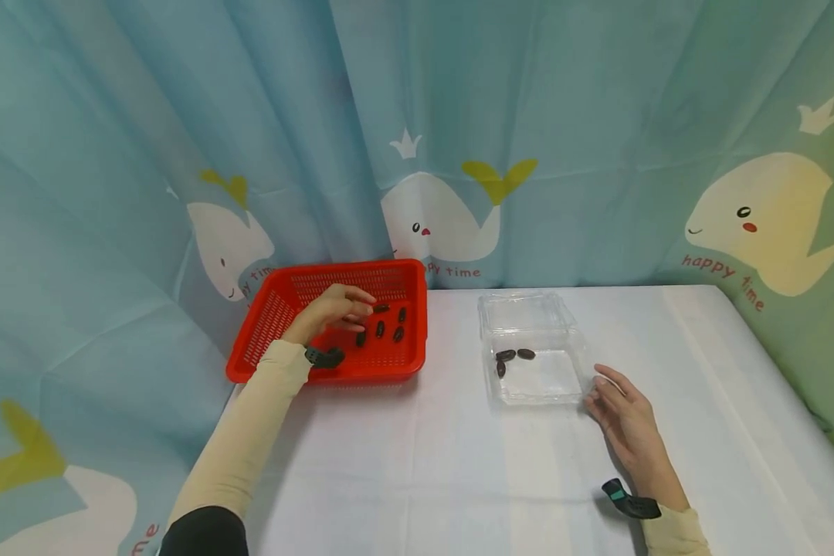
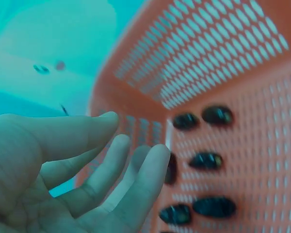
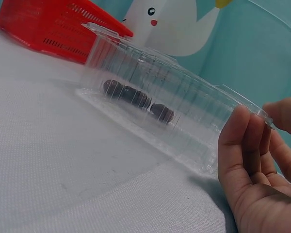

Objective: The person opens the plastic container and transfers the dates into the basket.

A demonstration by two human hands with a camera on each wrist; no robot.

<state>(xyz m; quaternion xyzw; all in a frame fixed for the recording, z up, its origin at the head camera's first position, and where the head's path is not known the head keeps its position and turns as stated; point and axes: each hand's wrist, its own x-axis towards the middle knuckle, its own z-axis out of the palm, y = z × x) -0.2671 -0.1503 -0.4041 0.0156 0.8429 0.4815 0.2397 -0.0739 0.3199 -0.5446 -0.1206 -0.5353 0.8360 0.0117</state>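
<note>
My left hand (image 1: pixel 330 313) reaches over the red plastic basket (image 1: pixel 396 369). In the left wrist view the thumb and fingers of that hand (image 2: pixel 94 187) are extended and apart, holding nothing. Several dark brown, glossy oval dates (image 1: pixel 399 333) lie on the basket floor near the fingertips, one partly hidden behind a finger. On the right, a clear plastic clamshell box (image 1: pixel 542 400) has its lid (image 1: pixel 524 313) folded back. Three dates (image 3: pixel 162 112) sit inside toward its left side. My right hand (image 1: pixel 628 428) pinches the box's right rim between thumb and fingers.
A white cloth (image 1: pixel 417 479) covers the table, with a stretch of it between basket and box. Behind the table hangs a blue curtain (image 1: pixel 584 216) printed with whales, close to the basket's back edge. A black band (image 1: pixel 628 502) is around the right wrist.
</note>
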